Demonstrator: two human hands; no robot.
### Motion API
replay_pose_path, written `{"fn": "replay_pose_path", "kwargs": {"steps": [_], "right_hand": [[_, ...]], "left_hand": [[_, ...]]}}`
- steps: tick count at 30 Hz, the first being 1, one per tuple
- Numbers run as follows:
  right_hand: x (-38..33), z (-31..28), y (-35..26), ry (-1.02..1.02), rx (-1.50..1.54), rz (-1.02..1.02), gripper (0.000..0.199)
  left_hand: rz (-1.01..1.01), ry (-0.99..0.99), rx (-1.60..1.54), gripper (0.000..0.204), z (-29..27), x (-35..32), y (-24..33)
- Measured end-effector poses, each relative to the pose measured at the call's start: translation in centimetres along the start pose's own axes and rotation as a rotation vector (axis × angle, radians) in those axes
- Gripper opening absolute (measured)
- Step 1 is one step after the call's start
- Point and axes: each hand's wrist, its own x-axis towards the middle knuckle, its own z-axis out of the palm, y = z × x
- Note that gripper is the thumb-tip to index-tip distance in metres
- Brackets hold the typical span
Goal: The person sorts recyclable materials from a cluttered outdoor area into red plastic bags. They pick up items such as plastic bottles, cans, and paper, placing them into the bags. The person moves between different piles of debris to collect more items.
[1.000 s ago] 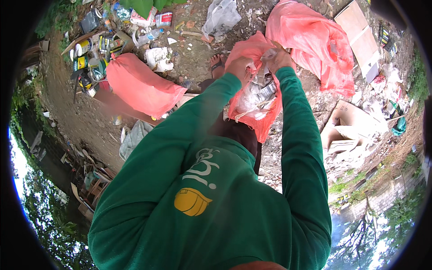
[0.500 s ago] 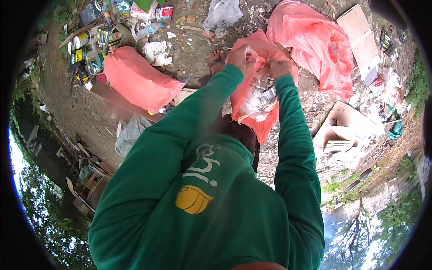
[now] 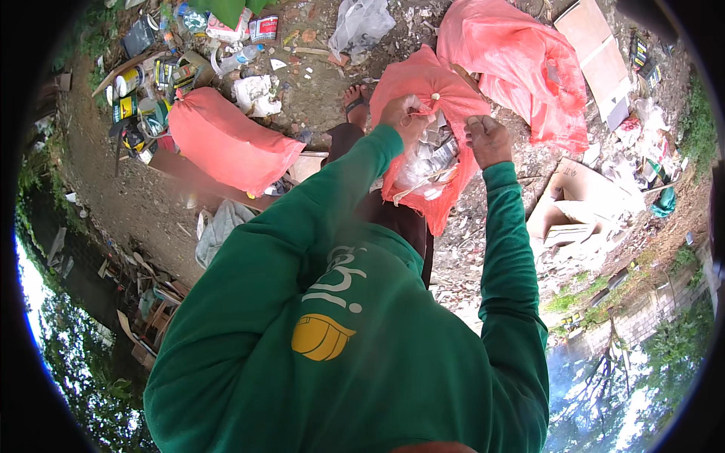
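A red woven sack [image 3: 411,75] stands in front of me, gathered at a small pale knot [image 3: 436,97]. Below the knot its torn side gapes, showing clear plastic scraps [image 3: 434,158] inside. My left hand [image 3: 402,119] is closed just left of the knot, with a thin reddish strand at its fingers. On the sack's right edge, my right hand [image 3: 489,141] has thumb and fingers pinched together; what they hold is too small to make out.
Another red sack [image 3: 521,68] lies at the far right, and a third [image 3: 226,140] at the left. Flattened cardboard [image 3: 570,204] is on the right. Cans and bottles [image 3: 158,83] pile up far left, near a clear plastic bag [image 3: 361,26]. My sandalled foot [image 3: 356,104] shows beside the sack.
My right hand has moved right and slightly down, away from the sack's neck, widening the space between my hands. The knot is now visible between them. My left hand has shifted slightly left.
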Motion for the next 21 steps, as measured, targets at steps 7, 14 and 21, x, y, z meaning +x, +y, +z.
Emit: {"fn": "replay_pose_path", "kwargs": {"steps": [7,14,21], "right_hand": [[1.5,7.3,-2.1,-0.247,0.472,0.512,0.036],[-1.0,9.6,-2.0,0.072,-0.325,0.092,0.031],[-1.7,9.5,-2.9,0.03,-0.287,0.057,0.037]], "left_hand": [[0.356,-0.076,0.234,0.018,-2.3,-1.2,-2.4],[0.445,0.053,0.448,0.017,-4.8,4.4,1.2],[0.615,-0.355,0.983,0.015,-2.4,8.4,2.2]]}}
